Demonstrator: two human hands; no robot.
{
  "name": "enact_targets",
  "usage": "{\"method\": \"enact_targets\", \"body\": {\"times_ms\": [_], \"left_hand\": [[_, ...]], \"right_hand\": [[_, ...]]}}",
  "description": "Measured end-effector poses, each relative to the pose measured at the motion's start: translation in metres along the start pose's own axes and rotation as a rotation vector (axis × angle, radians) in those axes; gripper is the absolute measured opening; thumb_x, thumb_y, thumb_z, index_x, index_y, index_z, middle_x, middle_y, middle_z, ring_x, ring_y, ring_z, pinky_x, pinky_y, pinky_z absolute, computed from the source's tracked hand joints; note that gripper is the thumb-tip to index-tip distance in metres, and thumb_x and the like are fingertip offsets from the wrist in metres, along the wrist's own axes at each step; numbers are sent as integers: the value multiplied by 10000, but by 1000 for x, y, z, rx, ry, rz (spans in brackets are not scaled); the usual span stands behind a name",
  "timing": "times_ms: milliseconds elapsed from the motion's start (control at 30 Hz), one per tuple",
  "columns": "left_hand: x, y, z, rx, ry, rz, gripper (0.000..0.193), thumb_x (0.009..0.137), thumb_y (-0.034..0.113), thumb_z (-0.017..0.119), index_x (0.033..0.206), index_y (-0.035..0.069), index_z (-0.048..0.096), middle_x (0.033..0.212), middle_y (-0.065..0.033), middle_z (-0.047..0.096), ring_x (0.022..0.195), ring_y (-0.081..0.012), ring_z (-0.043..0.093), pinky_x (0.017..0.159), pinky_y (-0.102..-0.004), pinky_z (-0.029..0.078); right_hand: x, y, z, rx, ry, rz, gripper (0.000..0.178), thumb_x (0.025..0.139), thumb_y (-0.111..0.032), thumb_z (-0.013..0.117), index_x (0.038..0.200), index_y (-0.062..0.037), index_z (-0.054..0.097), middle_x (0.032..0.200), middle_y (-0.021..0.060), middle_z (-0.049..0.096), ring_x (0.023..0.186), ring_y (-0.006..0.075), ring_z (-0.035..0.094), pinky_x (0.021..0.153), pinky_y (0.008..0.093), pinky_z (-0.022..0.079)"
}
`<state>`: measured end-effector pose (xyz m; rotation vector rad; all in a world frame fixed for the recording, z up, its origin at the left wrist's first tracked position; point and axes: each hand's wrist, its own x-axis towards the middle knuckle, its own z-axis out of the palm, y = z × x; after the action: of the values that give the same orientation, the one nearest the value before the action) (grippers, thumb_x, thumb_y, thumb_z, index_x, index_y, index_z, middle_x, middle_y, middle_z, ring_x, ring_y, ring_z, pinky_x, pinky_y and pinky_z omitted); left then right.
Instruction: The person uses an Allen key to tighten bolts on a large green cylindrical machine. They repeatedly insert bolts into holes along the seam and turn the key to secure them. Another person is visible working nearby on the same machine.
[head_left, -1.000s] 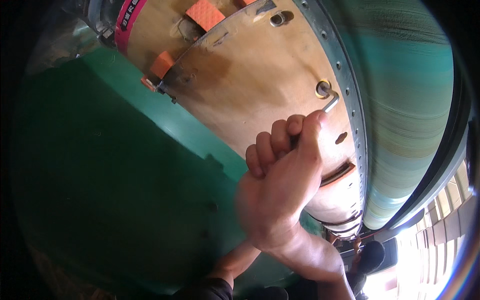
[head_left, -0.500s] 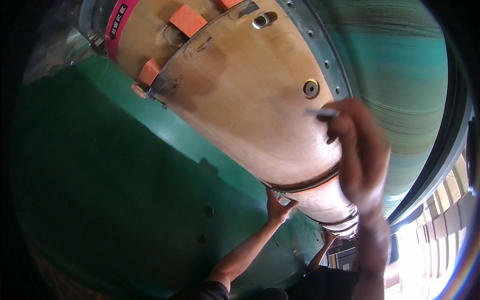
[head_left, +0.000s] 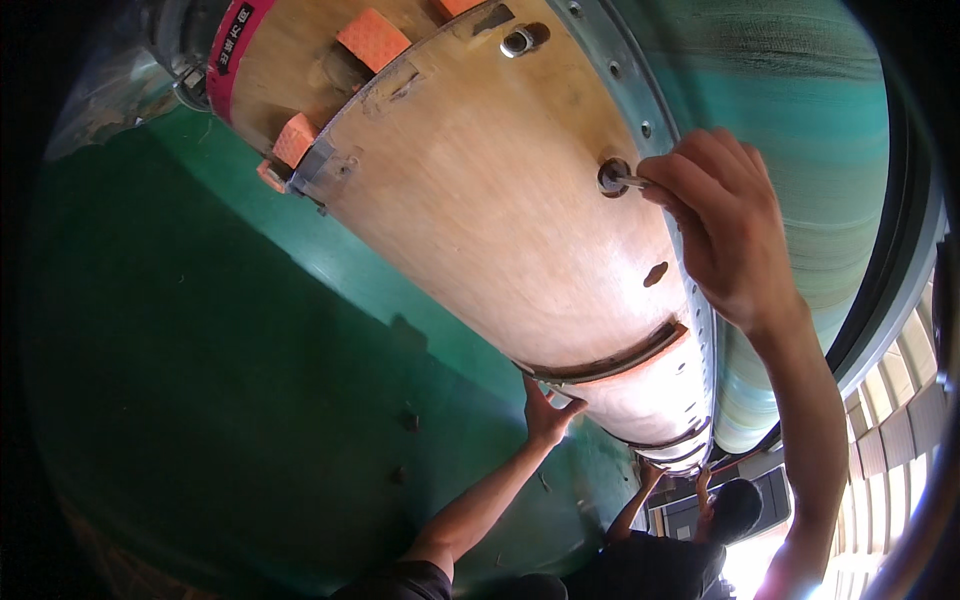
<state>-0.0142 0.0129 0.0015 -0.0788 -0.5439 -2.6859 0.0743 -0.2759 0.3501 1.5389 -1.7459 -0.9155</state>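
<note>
Gripping one slim silver metal hex key (head_left: 632, 182) in a closed right hand (head_left: 725, 215); just brought back from clear of the tan curved panel (head_left: 470, 210) into its round dark-lined hole (head_left: 606, 182). Suggests renewed engagement with a fastener there. Holding the left hand (head_left: 548, 415), with thumb and fingers parted, at the lower end of the dark curved seam (head_left: 628, 360), much as before; cannot tell whether pressing or gripping. Counting three openings on the panel, including an upper one with a silver bolt (head_left: 517, 42) and a lower oval slot (head_left: 655, 274). Beyond, counting at least three orange rectangular blocks (head_left: 373, 40) and one broad green-streaked roller (head_left: 820, 230). Farthest, counting one co-worker (head_left: 738, 510) with both hands raised.
</note>
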Motion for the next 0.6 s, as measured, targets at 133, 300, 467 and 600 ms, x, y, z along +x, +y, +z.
{"method": "enact_targets", "body": {"times_ms": [133, 300, 467, 600], "left_hand": [[7, 1, -1, -14, 13, 47, 1461, 580, 651, 894, 1583, 53, 15, 1589, -189, 241, 1437, -325, 347, 1121, -550, 389], [-11, -8, 9, 19, -5, -27, 1446, 586, 644, 893, 1580, 46, 29, 1580, -201, 251, 1434, -330, 351, 1115, -532, 407], [-3, -6, 5, 27, -2, 1, 1390, 616, 544, 920, 1579, 44, 51, 1572, -204, 268, 1421, -326, 366, 1108, -537, 409], [-2, -1, 5, 21, 1, -10, 1303, 652, 369, 932, 1579, 61, 69, 1580, -186, 269, 1410, -311, 378, 1098, -545, 408]], "right_hand": [[4, 9, -2, -150, 26, -175, 218, 794, -112, 714, 999, -175, 673, 901, -4, 564, 904, 205, 572, 809, 359, 434], [11, 28, -7, -297, 19, -454, 243, 761, -102, 772, 949, -190, 647, 905, 6, 574, 979, 209, 604, 889, 396, 477], [33, 32, -19, -343, -22, -612, 276, 745, -128, 788, 970, -186, 640, 932, 11, 581, 1019, 224, 604, 933, 404, 472], [48, 24, -23, -249, -107, -662, 223, 756, -107, 764, 951, -130, 657, 919, 41, 618, 951, 223, 616, 894, 397, 492]]}}
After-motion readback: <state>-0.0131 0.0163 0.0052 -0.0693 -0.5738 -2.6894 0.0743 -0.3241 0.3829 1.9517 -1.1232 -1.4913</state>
